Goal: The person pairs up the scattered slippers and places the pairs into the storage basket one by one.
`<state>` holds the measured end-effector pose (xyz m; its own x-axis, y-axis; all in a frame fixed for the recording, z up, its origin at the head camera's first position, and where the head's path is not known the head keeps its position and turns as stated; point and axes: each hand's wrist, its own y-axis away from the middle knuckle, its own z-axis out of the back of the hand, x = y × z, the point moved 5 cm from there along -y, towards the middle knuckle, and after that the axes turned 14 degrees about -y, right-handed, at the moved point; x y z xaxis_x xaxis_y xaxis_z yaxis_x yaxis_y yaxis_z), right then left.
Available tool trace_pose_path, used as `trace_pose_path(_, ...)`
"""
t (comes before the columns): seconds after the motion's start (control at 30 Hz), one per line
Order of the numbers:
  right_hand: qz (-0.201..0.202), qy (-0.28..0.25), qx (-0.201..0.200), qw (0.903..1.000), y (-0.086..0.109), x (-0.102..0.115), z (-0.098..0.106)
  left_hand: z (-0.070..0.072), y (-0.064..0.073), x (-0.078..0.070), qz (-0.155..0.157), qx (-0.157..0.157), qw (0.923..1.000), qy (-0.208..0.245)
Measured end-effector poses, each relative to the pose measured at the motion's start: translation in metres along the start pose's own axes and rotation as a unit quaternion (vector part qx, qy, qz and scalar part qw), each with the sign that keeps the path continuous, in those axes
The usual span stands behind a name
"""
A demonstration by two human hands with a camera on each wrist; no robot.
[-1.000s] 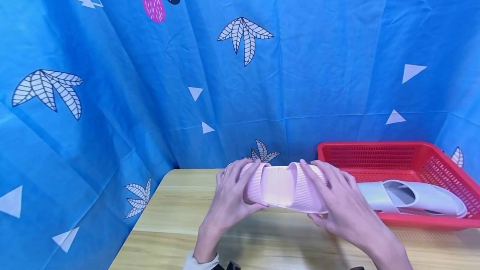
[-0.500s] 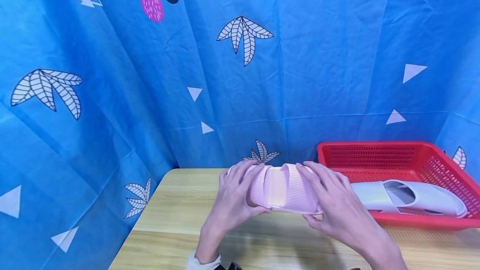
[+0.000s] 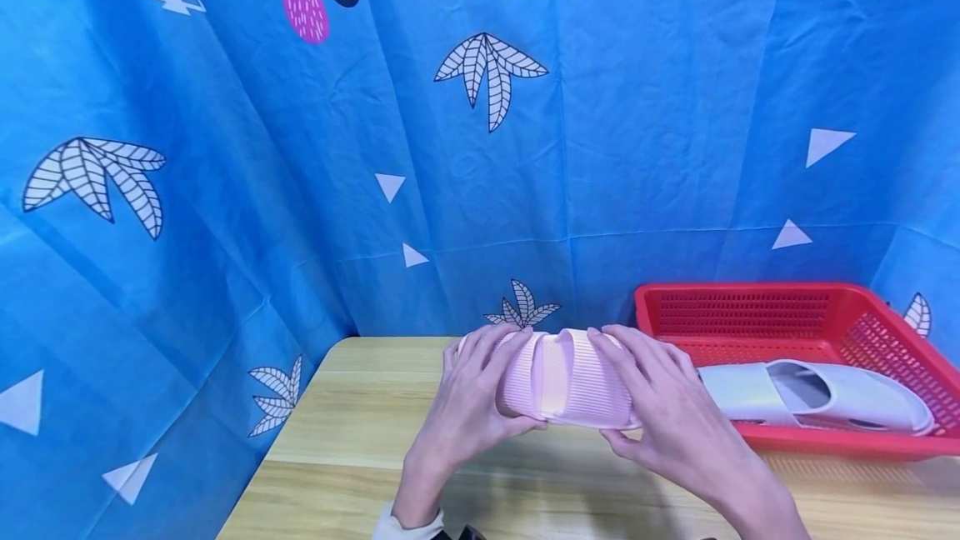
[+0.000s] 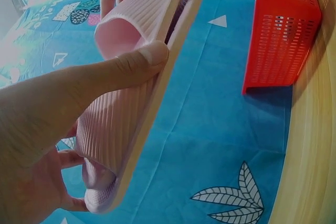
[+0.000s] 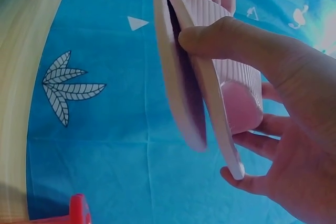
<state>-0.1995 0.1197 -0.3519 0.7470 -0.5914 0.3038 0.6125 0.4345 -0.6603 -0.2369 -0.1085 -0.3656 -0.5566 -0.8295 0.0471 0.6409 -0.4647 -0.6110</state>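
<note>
A pair of pink ribbed slippers [image 3: 598,386] is held up over the table, overlapped lengthwise with the two straps side by side. My left hand [image 3: 472,394] grips the left end, fingers over the top and thumb below. At the other end my right hand [image 3: 671,411] holds on the same way. In the left wrist view the left thumb [image 4: 126,69] presses along the sole's edge by a strap. Two pink soles [image 5: 218,114] show in the right wrist view, with a dark gap between them and the right thumb on the nearer one.
A red plastic basket [image 3: 877,444] stands on the wooden table [image 3: 322,440] to the right, holding light grey slippers [image 3: 870,398] along its front side. A blue patterned curtain [image 3: 637,148] hangs behind and to the left.
The two pink straps have come closer together, narrowing the gap between them. My right hand has shifted left and my left hand slightly right.
</note>
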Motion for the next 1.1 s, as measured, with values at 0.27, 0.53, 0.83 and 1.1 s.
trace_pose_path(0.27,0.013,-0.016,-0.008,0.9997,-0.001,0.0,-0.002,-0.001,0.001,0.001,-0.002,0.0,0.9999,0.012)
trace_pose_path(0.53,0.032,-0.022,-0.017,0.9991,-0.004,0.004,-0.004,0.002,-0.001,-0.003,-0.012,-0.02,0.9995,0.02)
trace_pose_path(0.83,0.025,-0.046,-0.01,0.9986,-0.003,-0.001,-0.007,-0.001,0.001,-0.001,0.002,-0.013,0.9993,0.036)
trace_pose_path(1.1,0.026,-0.067,-0.008,0.9974,-0.002,-0.01,-0.009,-0.002,-0.001,0.0,0.001,-0.013,0.9989,0.044)
